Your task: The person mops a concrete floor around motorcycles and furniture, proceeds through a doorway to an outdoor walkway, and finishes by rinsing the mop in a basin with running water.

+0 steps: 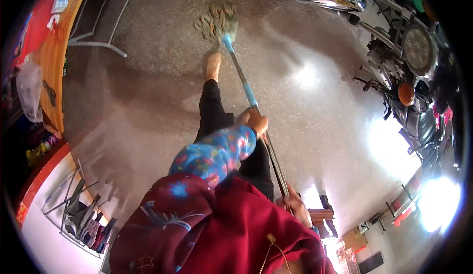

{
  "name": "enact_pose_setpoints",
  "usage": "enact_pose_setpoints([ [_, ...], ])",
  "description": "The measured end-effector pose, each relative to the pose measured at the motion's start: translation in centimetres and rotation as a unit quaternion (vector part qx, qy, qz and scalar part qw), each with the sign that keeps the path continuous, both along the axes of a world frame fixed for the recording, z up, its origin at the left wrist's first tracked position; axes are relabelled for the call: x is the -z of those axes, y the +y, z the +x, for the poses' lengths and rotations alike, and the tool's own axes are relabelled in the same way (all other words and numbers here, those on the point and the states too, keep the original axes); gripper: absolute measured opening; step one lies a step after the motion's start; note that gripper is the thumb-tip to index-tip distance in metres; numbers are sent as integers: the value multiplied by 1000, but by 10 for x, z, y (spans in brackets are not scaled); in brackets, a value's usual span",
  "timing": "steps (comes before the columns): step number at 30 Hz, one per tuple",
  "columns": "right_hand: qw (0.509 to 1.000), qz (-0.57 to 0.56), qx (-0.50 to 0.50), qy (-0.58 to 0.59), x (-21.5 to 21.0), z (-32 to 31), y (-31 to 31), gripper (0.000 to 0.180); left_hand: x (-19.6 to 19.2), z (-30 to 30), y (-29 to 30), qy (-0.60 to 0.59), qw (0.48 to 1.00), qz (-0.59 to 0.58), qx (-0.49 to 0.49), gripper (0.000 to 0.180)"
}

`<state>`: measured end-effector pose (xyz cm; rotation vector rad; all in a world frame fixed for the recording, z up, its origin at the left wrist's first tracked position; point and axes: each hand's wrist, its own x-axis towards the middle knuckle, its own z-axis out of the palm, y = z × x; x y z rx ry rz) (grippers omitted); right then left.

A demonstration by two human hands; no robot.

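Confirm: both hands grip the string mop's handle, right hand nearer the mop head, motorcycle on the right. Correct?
No: in the head view, the left hand is nearer the mop head; the right hand is farther up. Both do grip the handle, motorcycle on the right.

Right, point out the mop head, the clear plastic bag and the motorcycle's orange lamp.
Mop head [216, 22]: head view, on the middle of its strands.
Clear plastic bag [29, 89]: head view, on its crumpled side.
Orange lamp [406, 94]: head view, on the middle of its lens.

Likely a home, motorcycle [419, 51] parked indoors, wooden table [58, 60] alongside
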<state>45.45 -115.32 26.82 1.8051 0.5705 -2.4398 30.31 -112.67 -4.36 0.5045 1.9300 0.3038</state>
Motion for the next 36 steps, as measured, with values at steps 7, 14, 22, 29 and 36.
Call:
enact_pose_setpoints([
  [7, 990, -113, 69, -50, -56, 69, -21, 67, -78, 79, -43, -178, 969, -105, -135, 51],
  [14, 996, -68, -56, 3, 30, -3, 37, 72, 18, -15, 20, -75, 985, 40, -153, 42],
  [22, 976, -110, 15, 187, 172, -166, 84, 67, 147, -267, 91, 75, 997, 3, 30, 14],
  [29, 983, -128, -56, 122, 91, -107, 28, 65, 87, -148, -20, 135, 975, 75, -160, 37],
  [36, 966, -42, -248, -63, -5, -64, 54, 61, -50, -53, -24, -73, 961, -1, -266, 36],
])
